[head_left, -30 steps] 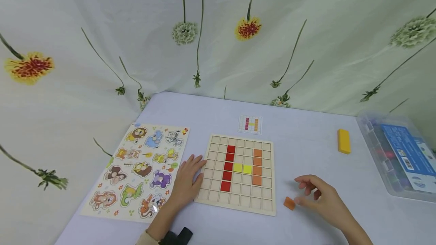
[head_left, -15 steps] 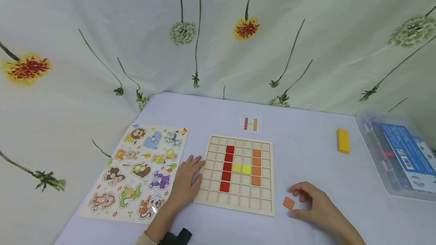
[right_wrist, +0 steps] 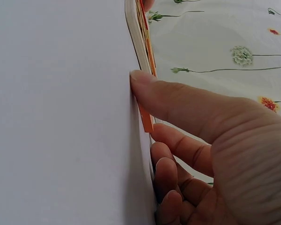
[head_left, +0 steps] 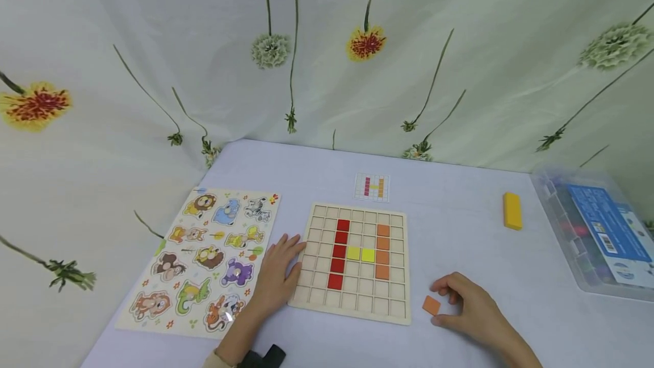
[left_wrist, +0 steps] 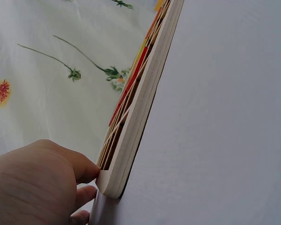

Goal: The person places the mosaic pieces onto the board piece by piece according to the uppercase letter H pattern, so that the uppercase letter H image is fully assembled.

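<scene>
A wooden grid board [head_left: 352,314] lies in front of me in the head view. It holds a column of red tiles [head_left: 337,266], two yellow tiles [head_left: 368,255] and a column of orange tiles [head_left: 382,257]. My left hand [head_left: 276,271] rests at the board's left edge, fingers loosely straight; in the left wrist view its fingertips are right at a board corner. Right of the board, a loose orange square tile [head_left: 431,305] lies between the thumb and curled index finger of my right hand [head_left: 472,308]. The right wrist view shows that orange tile [right_wrist: 146,119] partly hidden behind the thumb.
An animal picture puzzle board [head_left: 168,277] lies on the left. A small pattern card [head_left: 372,187] sits behind the grid board. Farther right are a yellow block [head_left: 512,210] and a clear plastic box [head_left: 587,277] bearing a blue label. Printed cloth rises behind the table.
The right thumb and index finger have come in around the orange tile, which has turned and now shows its flat face. My left hand stays at the board's edge.
</scene>
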